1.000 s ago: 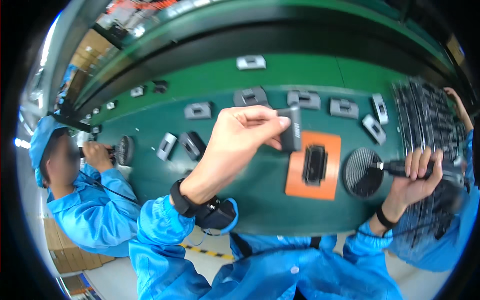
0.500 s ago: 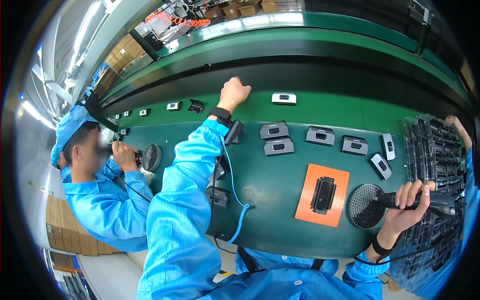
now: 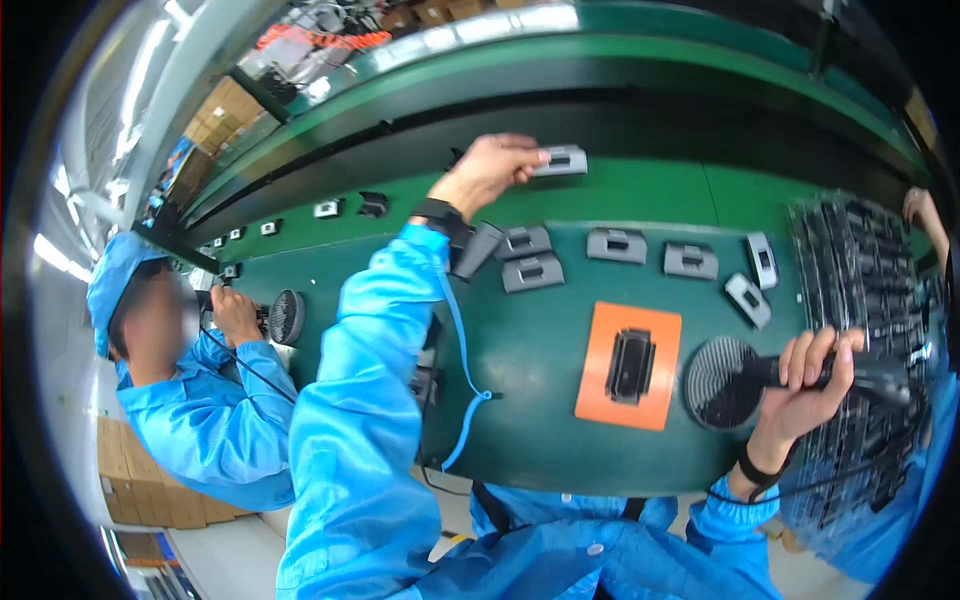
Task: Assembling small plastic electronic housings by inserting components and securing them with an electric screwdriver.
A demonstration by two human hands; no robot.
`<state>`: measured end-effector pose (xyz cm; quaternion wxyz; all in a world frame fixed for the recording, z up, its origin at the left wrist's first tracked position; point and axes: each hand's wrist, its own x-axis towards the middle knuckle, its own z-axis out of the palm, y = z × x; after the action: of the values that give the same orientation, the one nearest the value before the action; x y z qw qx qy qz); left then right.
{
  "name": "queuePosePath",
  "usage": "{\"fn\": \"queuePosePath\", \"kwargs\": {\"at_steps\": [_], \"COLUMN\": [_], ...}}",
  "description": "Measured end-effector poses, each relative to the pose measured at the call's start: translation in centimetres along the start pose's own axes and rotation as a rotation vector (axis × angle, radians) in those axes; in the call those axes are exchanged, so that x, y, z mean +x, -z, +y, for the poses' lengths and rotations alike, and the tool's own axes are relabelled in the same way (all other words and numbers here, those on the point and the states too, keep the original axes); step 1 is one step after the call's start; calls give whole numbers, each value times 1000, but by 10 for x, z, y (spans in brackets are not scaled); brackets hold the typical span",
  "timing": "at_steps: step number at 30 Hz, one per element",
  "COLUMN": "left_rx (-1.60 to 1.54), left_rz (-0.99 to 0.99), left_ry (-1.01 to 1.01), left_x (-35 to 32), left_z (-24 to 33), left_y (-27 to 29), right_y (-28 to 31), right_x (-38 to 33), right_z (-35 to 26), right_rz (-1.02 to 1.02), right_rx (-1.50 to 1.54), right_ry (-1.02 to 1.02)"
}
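My left hand [image 3: 492, 170] reaches over the green strip at the back, thumb and fingers closed on the left end of a small grey-and-white plastic housing [image 3: 566, 161]. My right hand [image 3: 812, 383] is wrapped around a black corded electric screwdriver [image 3: 872, 378]. The tool's narrow front end lies over a round ribbed dish [image 3: 708, 368] holding a heap of tiny dark screws; its very tip cannot be made out. Left of the dish, a black plastic part [image 3: 631, 366] sits in an orange plate [image 3: 596, 375] on the green bench.
Several grey housings [image 3: 616, 245] lie between the orange plate and the back strip. Clear trays of black parts [image 3: 860, 300] stand at the right, near another person's hand [image 3: 925, 210]. A blue cord [image 3: 462, 340] hangs by my left sleeve. At left a co-worker [image 3: 190, 390] holds a tool.
My left hand has moved right along the back strip and now grips the housing that lay there apart from it. The right hand keeps its hold on the screwdriver. The whole view has shifted slightly.
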<state>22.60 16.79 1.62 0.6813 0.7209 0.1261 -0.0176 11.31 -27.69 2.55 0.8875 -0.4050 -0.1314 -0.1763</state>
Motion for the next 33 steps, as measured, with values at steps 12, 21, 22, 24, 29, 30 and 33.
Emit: {"fn": "queuePosePath", "kwargs": {"at_steps": [12, 21, 22, 24, 29, 30, 33], "left_rx": [785, 1218, 1197, 1271, 1512, 1590, 1719], "left_rz": [-728, -867, -853, -874, -887, -898, -824], "left_ry": [-682, -1282, -1343, -1349, -1399, -1422, -1265], "left_x": [-155, -150, -149, -146, -147, -147, -176], "left_z": [16, 13, 12, 14, 16, 15, 15], "left_y": [-115, -128, -128, -126, -132, -135, -138], "right_y": [0, 5, 7, 10, 16, 15, -2], "right_x": [13, 11, 12, 14, 17, 18, 10], "right_z": [1, -3, -3, -4, -1, -2, -6], "right_rz": [-85, -114, -142, -172, -247, -258, -217], "right_rx": [122, 92, 102, 93, 82, 74, 15], "right_ry": [-51, -50, -47, -61, -60, -52, -56]}}
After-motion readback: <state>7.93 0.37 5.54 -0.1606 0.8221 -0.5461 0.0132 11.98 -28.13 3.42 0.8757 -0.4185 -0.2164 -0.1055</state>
